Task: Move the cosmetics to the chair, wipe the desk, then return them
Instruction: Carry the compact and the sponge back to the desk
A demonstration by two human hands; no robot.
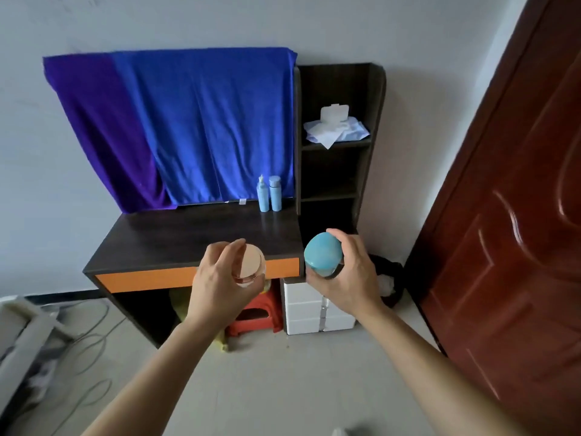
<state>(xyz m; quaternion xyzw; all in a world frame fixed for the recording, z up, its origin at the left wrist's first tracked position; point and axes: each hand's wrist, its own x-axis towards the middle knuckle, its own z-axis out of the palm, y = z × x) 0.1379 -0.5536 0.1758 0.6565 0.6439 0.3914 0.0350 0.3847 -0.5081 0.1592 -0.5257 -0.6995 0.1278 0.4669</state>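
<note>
Two jars carried in the air, just in front of the surface's front edge.

The left hand (pixel 220 278) grasps a peach-lidded jar (pixel 251 262), its fingers curled round the side. The right hand (pixel 349 272) grasps a teal-lidded jar (pixel 322 253) the same way. Neither jar rests on anything, and both hang in front of the dark surface (pixel 188 234), above the floor (pixel 283 372). Two pale blue bottles (pixel 269 195) stand upright side by side at its back right, against a hanging blue towel (pixel 204 127). I cannot tell whether the jars are leaving or coming back. The main risk seems to be a one-handed side grip slipping on a smooth jar, which would drop it onto the hard floor. If the jars are set down, one placed too near the front edge could tip off, and a reach to the back could knock over the narrow bottles.
</note>
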